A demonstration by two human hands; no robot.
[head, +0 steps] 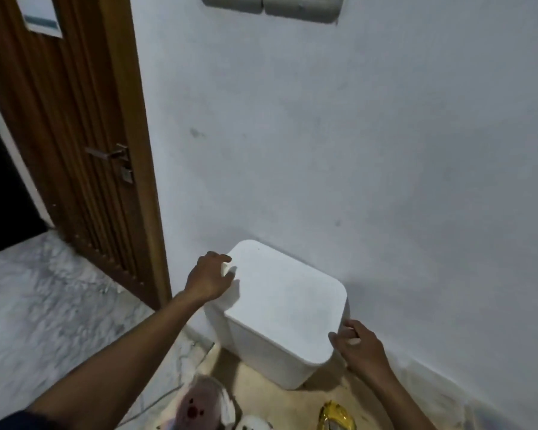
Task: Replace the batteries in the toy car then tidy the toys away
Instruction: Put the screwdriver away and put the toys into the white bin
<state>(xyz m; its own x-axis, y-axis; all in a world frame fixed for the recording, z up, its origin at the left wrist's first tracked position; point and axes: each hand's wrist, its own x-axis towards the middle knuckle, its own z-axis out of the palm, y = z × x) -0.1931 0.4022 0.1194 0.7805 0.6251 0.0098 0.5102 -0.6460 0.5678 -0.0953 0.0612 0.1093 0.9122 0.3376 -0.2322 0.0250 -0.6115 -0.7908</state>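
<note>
A white lidded storage box [280, 308] stands on the floor against the white wall. My left hand [210, 276] reaches to the lid's far left corner, its fingers curled over the edge. At the lid's near right corner my right hand [359, 344] grips the rim with thumb and fingers. The lid lies flat on the box. Near the bottom edge of the view a pale plush toy [204, 401] with red marks and a yellow toy [336, 415] lie on the floor, both partly cut off. No toy car is in sight.
A brown wooden door [75, 135] with a metal handle [112, 153] stands open at the left, with a dark gap beyond it. The floor [44, 305] is grey marbled tile. A thin cable [156, 401] runs across the floor near the plush toy.
</note>
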